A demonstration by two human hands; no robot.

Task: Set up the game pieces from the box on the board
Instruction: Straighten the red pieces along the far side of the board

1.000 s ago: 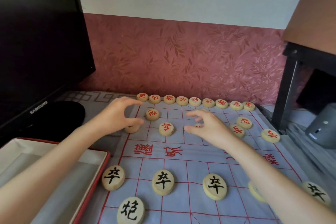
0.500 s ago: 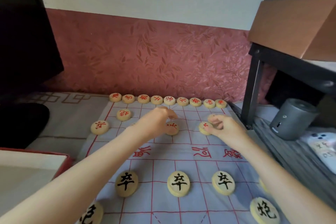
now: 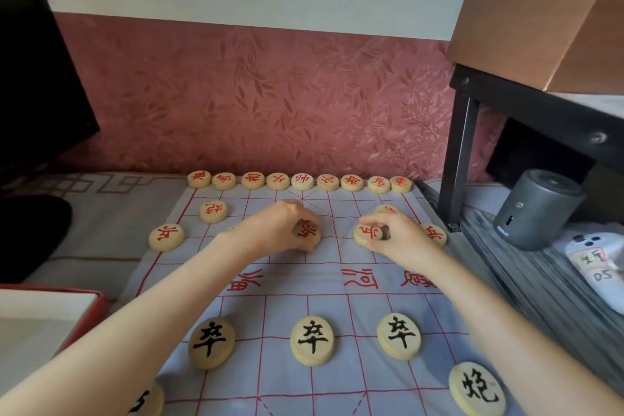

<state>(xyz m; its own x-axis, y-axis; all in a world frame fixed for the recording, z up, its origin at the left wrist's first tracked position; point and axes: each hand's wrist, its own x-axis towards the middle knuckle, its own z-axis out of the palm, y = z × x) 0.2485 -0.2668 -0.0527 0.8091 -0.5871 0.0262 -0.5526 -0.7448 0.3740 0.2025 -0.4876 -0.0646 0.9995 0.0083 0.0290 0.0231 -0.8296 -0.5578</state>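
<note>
Pinching red pieces [image 3: 309, 233] [image 3: 366, 234], apparently: both hands [image 3: 278, 230] [image 3: 403, 245].

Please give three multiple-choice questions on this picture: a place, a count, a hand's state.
1. Where is the box? A. left of the board B. on the shelf C. on the board
2. How many pieces form the far row? A. seven B. nine C. eleven
3. What does the right hand do? A. lies flat B. pinches a red piece C. holds a black piece

Answers: 1 A, the box lies by the board's left edge. 2 B, nine red-marked discs line the far edge. 3 B, its thumb and finger close on the piece.
</note>
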